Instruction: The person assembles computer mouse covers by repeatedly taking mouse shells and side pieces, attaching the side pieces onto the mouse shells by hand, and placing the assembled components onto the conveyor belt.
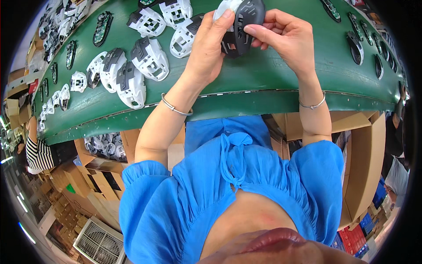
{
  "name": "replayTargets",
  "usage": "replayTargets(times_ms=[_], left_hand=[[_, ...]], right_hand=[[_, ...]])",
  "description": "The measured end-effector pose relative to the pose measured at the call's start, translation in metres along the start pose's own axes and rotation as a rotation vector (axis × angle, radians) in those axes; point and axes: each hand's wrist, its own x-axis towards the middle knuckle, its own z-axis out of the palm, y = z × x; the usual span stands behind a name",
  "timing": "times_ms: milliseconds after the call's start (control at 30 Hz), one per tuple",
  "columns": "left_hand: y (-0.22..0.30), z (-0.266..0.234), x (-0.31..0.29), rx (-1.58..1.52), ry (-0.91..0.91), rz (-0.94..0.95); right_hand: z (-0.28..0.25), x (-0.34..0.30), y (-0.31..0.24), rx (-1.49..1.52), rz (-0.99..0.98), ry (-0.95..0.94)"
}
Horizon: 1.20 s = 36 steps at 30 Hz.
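Note:
At the top middle, over the green table, I hold a rounded plastic housing with a dark grey shell, a white part and slots. My left hand is closed round its left side, the thumb lying along the white part. My right hand pinches its right edge, with the thumb on the dark shell and the other fingers curled. Part of the housing is hidden behind my fingers. Beside my left hand lie several white-and-grey plastic shells with square cut-outs, one of them a close shell.
Green circuit boards, one a long board, lie at the left and far right, near dark shells. Below the table edge stand an open cardboard box and a box of white parts. Other people are at both sides.

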Motion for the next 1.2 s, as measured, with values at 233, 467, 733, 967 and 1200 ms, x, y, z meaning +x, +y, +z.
replayTargets(times_ms=[233, 467, 733, 967, 1200], left_hand=[[0.006, 0.003, -0.003, -0.166, -0.042, -0.147], [0.002, -0.007, -0.009, 0.25, -0.126, 0.092], [0.008, -0.013, -0.008, 0.408, -0.198, 0.175], [0.022, -0.008, -0.021, 0.609, -0.195, 0.252], [0.023, -0.009, -0.025, 0.719, -0.168, 0.448]], right_hand=[[0.006, -0.003, -0.002, -0.107, -0.084, 0.031], [0.007, -0.006, 0.0, 0.066, 0.0, -0.023], [0.011, -0.006, -0.03, 0.266, 0.001, -0.052], [0.002, -0.007, -0.023, 0.49, 0.076, -0.195], [0.01, -0.013, -0.024, 0.351, -0.185, -0.117]])
